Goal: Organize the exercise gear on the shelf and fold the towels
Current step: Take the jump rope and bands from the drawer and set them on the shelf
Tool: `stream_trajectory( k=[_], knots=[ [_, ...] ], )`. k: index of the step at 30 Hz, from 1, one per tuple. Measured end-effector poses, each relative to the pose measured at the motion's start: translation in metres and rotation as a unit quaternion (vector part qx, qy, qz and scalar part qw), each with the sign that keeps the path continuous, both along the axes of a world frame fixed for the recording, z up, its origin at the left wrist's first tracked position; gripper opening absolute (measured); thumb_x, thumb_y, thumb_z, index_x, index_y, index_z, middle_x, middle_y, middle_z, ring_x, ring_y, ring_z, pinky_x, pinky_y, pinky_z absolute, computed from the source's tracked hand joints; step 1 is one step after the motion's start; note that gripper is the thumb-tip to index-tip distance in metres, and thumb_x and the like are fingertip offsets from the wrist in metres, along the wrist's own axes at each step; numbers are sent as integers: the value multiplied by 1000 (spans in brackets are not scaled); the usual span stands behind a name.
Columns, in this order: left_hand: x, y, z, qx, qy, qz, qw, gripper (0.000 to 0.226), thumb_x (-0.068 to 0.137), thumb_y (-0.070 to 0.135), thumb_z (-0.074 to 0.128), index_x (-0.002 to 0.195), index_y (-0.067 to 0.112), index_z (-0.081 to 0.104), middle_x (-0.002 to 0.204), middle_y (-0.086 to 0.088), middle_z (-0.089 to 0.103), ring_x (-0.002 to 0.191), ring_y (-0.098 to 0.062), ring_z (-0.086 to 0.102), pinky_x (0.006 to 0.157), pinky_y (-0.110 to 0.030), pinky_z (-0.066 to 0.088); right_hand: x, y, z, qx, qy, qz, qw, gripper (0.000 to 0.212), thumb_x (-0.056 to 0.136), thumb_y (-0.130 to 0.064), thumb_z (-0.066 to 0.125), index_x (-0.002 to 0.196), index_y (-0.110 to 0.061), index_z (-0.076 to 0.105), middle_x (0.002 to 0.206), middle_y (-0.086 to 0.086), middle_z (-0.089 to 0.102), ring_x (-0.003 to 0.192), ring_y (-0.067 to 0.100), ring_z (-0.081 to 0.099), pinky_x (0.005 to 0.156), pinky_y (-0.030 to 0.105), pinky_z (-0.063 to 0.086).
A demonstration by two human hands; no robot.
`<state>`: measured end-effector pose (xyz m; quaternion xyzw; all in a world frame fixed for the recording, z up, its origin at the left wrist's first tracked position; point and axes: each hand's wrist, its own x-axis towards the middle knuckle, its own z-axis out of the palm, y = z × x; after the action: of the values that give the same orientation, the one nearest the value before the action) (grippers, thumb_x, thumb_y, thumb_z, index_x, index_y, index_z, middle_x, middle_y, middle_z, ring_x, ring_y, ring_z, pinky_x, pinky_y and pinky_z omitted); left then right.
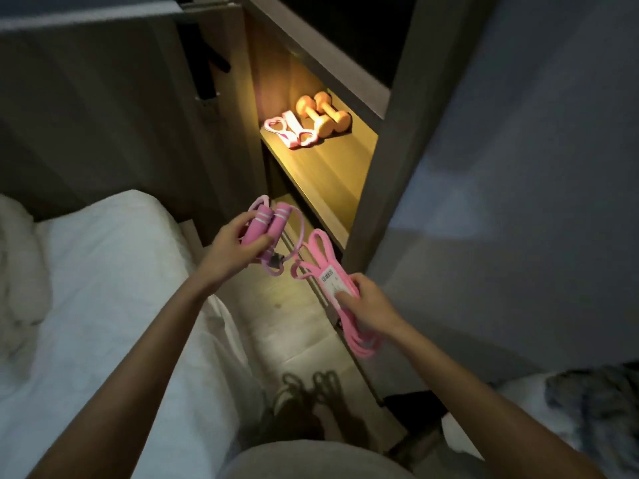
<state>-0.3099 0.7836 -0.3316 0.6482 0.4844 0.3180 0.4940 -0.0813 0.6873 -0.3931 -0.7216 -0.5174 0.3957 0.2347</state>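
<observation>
My left hand (230,248) grips the two pink handles of a jump rope (268,223), its thin cord looping out to the right. My right hand (364,304) holds a bundled pink resistance band (318,261) with a white label, thumb pressed on the label. Both hands hover in front of the lit wooden shelf (332,171). At the back of that shelf lie two orange dumbbells (323,114) and a pink-and-white heart-shaped stretch band (290,131).
A bed with white bedding (103,271) fills the left side. A grey fluffy towel or blanket (594,409) lies at the lower right. A dark wall stands to the right of the shelf post. Black sandals are on the floor below.
</observation>
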Motion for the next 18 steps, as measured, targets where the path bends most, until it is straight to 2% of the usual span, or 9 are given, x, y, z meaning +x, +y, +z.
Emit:
stream_trajectory(
  k=[3,5,6,8,9,12,16,18],
  knots=[
    [-16,49,8,14,1,3,1000,33,89,20,64,119,26,52,107,7,58,86,-5,64,60,-14,52,-15,57,10,3,23,-33,999,26,91,-16,58,116,-9,56,100,1,62,84,12,56,65,18,37],
    [-23,79,10,16,0,4,1000,32,89,18,63,118,27,52,104,11,57,86,-5,63,59,-13,52,-22,90,16,2,43,-55,998,16,91,-15,57,106,-13,57,99,3,63,82,13,59,66,20,44],
    [-25,93,11,15,-1,3,1000,31,90,18,63,117,28,51,103,13,57,86,-6,62,59,-13,52,-26,107,17,1,61,-64,996,6,91,-13,56,97,-15,56,99,7,64,82,16,60,71,27,49],
    [-28,121,11,18,-2,1,1000,32,90,19,63,117,29,50,102,13,56,87,-7,62,59,-13,52,-33,139,20,-15,104,-82,991,8,93,-11,54,90,-18,54,96,12,65,81,22,64,74,39,54],
    [-29,135,10,19,-1,-1,1000,32,90,19,63,118,28,50,103,12,55,87,-8,61,59,-13,52,-37,154,21,-33,134,-91,986,5,95,-11,52,96,-16,53,95,11,65,80,21,65,69,36,55],
    [-28,178,4,9,2,-3,1000,32,90,18,62,117,27,49,102,11,54,86,-9,61,60,-14,53,-48,199,17,-86,208,-120,967,14,98,-15,50,112,-14,47,102,10,65,78,17,67,59,23,52],
    [-22,243,-11,7,18,-11,1000,32,90,18,62,119,23,50,104,3,56,87,-11,62,64,-18,56,-55,265,-4,-92,221,-163,957,22,99,-15,48,120,-8,46,108,13,64,84,20,67,58,21,50],
    [-16,277,-18,-4,22,-16,1000,32,90,16,62,120,21,51,107,-2,57,90,-15,64,68,-22,58,-55,300,-12,-91,227,-189,951,18,99,-12,47,116,-8,45,101,10,63,80,17,65,56,21,48]
  ],
)
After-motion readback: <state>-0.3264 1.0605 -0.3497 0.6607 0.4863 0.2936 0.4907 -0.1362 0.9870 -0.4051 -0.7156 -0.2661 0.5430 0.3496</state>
